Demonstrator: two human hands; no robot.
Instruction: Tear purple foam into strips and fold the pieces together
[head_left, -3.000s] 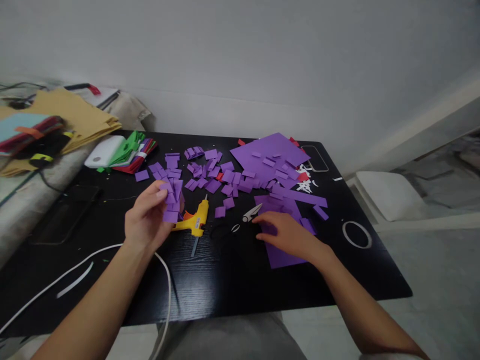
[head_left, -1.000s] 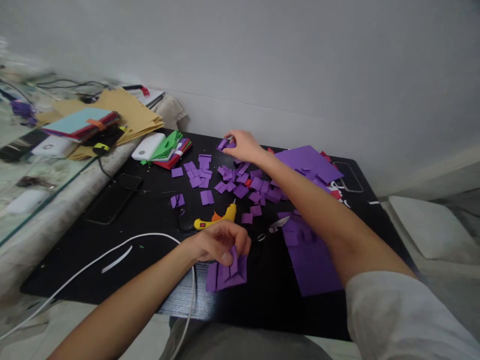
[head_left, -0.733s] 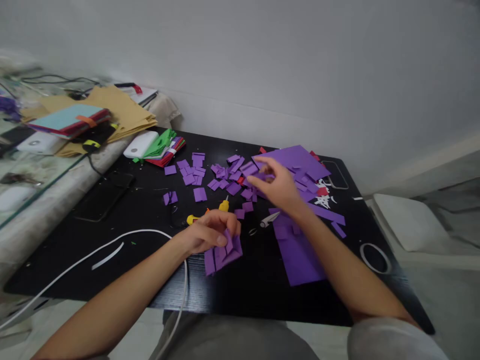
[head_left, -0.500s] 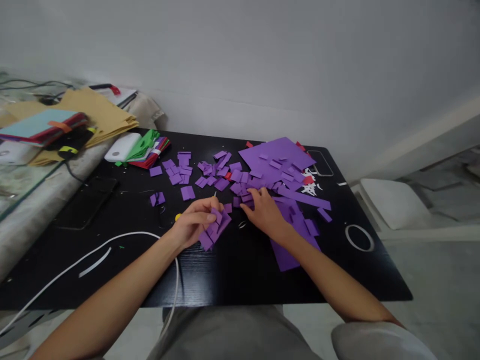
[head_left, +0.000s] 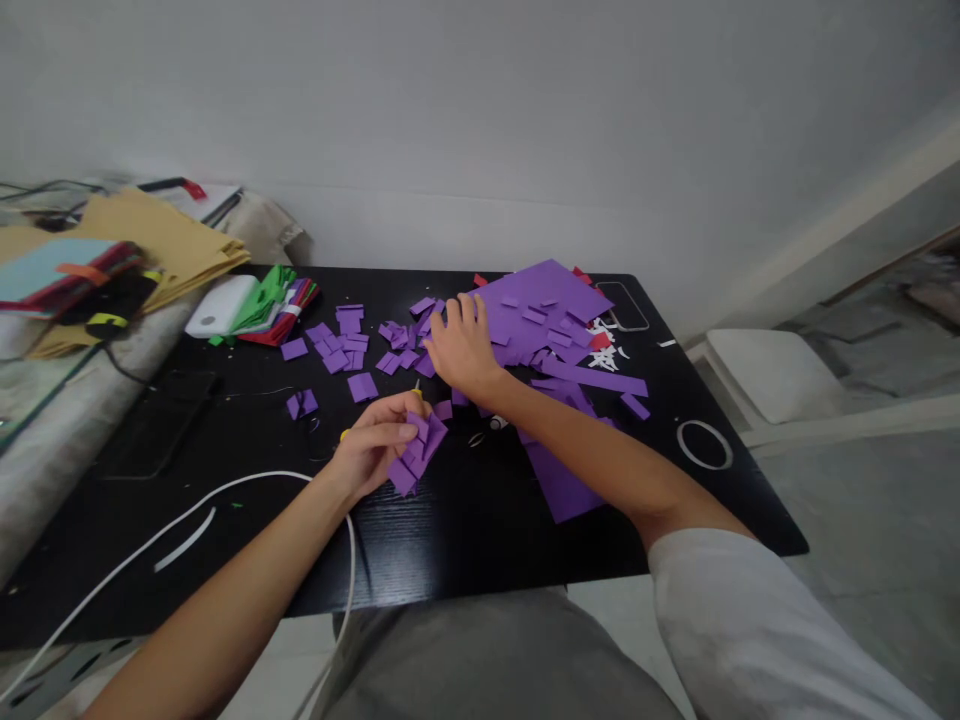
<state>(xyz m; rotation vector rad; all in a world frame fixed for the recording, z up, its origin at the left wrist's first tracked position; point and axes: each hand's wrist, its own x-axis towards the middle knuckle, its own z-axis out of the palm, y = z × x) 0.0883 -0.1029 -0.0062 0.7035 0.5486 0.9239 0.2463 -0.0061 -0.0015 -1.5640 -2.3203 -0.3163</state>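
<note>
My left hand (head_left: 375,445) is closed on a small bundle of folded purple paper pieces (head_left: 417,458), pinched between thumb and fingers above the table. Behind that hand shows the pointed tip of a yellow tool (head_left: 418,392); most of it is hidden, so its kind is unclear. My right hand (head_left: 466,345) reaches over the scattered purple paper pieces (head_left: 386,361), its fingers stretched and somewhat apart. Nothing shows in its grasp, though its fingertips partly cover the pieces below. Beside it lies a large purple sheet (head_left: 551,285), with small folded pieces on top.
A purple strip (head_left: 596,379) and another purple sheet (head_left: 566,490) lie right of centre, near white paper scraps (head_left: 604,350). Coloured paper stacks (head_left: 262,305) stand at the back left. A white cable (head_left: 225,493) crosses the black table (head_left: 465,540). A tape ring (head_left: 705,445) lies right.
My right hand has moved left and farther back across the purple pieces, its fingers now stretched out. My left hand keeps its bundle of folded paper. The view has shifted slightly.
</note>
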